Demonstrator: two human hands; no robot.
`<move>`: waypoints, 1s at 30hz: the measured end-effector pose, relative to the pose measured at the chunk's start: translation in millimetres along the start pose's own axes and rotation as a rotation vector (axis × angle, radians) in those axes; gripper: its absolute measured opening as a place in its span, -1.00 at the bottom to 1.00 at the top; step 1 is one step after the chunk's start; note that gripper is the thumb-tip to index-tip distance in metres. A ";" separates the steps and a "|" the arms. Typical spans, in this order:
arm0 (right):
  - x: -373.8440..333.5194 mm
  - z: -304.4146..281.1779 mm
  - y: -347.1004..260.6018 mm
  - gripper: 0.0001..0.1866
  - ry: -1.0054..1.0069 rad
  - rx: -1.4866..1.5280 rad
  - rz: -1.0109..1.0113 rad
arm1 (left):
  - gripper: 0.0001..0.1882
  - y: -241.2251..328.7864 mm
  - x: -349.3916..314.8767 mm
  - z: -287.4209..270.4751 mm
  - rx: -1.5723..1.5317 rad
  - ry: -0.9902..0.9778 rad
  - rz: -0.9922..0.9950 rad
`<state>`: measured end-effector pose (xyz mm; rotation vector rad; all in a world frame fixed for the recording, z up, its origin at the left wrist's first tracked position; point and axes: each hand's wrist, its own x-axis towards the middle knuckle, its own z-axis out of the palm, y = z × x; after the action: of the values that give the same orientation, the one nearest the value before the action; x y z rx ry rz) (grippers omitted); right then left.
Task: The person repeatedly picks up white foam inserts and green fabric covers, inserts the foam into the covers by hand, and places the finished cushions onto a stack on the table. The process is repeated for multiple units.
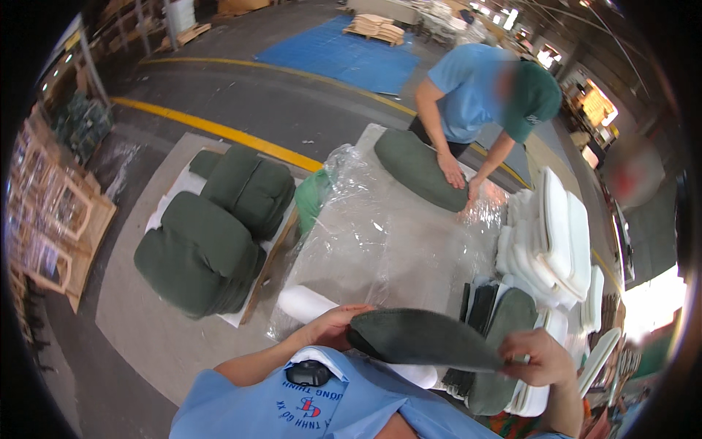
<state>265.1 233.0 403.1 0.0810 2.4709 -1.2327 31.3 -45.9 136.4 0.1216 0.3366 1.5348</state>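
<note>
Hands point(338, 327) well apart, clamped on opposite ends of dark green pad point(424, 340); plastic-covered table point(395, 252) beyond

The held green piece point(424, 341) looks like matt cloth, the clear plastic sheet point(349, 179) glossy and wrinkled.

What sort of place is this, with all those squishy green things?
Probably a factory or warehouse: there are stacks of dark green cushions, a pile of white pads and a yellow floor line.
</note>
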 end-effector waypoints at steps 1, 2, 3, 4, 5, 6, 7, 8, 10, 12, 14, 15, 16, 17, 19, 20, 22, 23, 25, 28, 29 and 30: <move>12.5 -13.9 -3.4 -0.77 -0.265 0.211 0.000 | -0.73 -0.6 -2.6 -1.4 0.014 -0.044 0.016; 21.6 -25.3 -4.7 -0.75 -0.534 0.417 0.008 | -0.74 -2.6 -4.0 -2.1 0.072 -0.017 0.016; 27.6 -35.6 13.8 -0.66 -0.537 0.635 0.187 | -0.75 0.1 -4.3 7.5 0.131 0.018 0.008; 55.0 -24.7 39.1 -0.66 -0.287 0.625 0.138 | -0.76 1.8 -3.3 17.8 0.189 0.059 0.006; 88.2 -8.5 63.6 -0.65 -0.037 0.602 0.088 | -0.78 1.9 1.6 26.5 0.229 0.091 0.032; 132.8 20.0 72.8 -0.60 0.071 0.678 0.058 | -0.79 0.0 4.6 22.8 0.276 0.085 0.113; 178.2 59.3 70.8 -0.56 0.171 0.756 0.028 | -0.80 -2.0 6.7 13.5 0.321 0.088 0.198; 207.4 91.4 65.5 -0.58 0.171 0.906 0.103 | -0.80 -4.6 6.4 6.7 0.364 0.087 0.271; 246.0 143.0 70.1 -0.69 0.219 1.004 0.110 | -0.79 -3.6 -1.9 10.4 0.388 0.198 0.387; 265.8 162.8 67.9 -0.70 0.314 0.917 0.073 | -0.76 -1.4 -17.3 9.6 0.402 0.355 0.477; 265.6 159.9 70.1 -0.68 0.308 0.784 0.169 | -0.75 -7.3 -26.2 8.2 0.417 0.482 0.507; 263.0 155.1 73.1 -0.66 0.311 0.712 0.215 | -0.74 -11.2 -28.2 7.5 0.423 0.537 0.519; 258.8 149.8 78.6 -0.63 0.219 0.763 0.224 | -0.75 -15.7 -26.3 3.7 0.446 0.568 0.513; 254.2 144.4 84.7 -0.59 0.130 0.816 0.235 | -0.75 -18.9 -23.1 -0.5 0.469 0.597 0.504; 243.3 148.0 86.0 -0.51 0.082 0.760 0.285 | -0.77 -23.3 -17.5 -0.2 0.491 0.624 0.504; 237.0 156.0 84.8 -0.47 0.115 0.650 0.319 | -0.77 -26.1 -15.2 0.3 0.489 0.627 0.518; 225.8 162.3 81.0 -0.43 0.177 0.466 0.357 | -0.78 -27.4 -11.9 7.4 0.479 0.627 0.538; 218.8 163.6 79.4 -0.43 0.203 0.389 0.369 | -0.77 -29.3 -11.3 11.4 0.461 0.626 0.541; 209.3 159.8 59.7 -0.45 0.208 0.389 0.380 | -0.77 -27.9 -13.4 16.2 0.469 0.627 0.508; 211.1 140.1 37.3 -0.55 0.005 0.682 0.380 | -0.79 -24.8 -20.2 12.2 0.408 0.547 0.465; 213.6 122.9 53.2 -0.60 -0.152 0.817 0.367 | -0.78 -27.9 -19.1 7.8 0.301 0.460 0.498; 223.2 112.7 57.0 -0.64 -0.345 0.939 0.342 | -0.77 -30.7 -20.5 2.2 0.187 0.398 0.553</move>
<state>104.9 154.5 219.0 0.4633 1.3537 -1.9170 61.3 -67.2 132.6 0.0559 0.8142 2.0751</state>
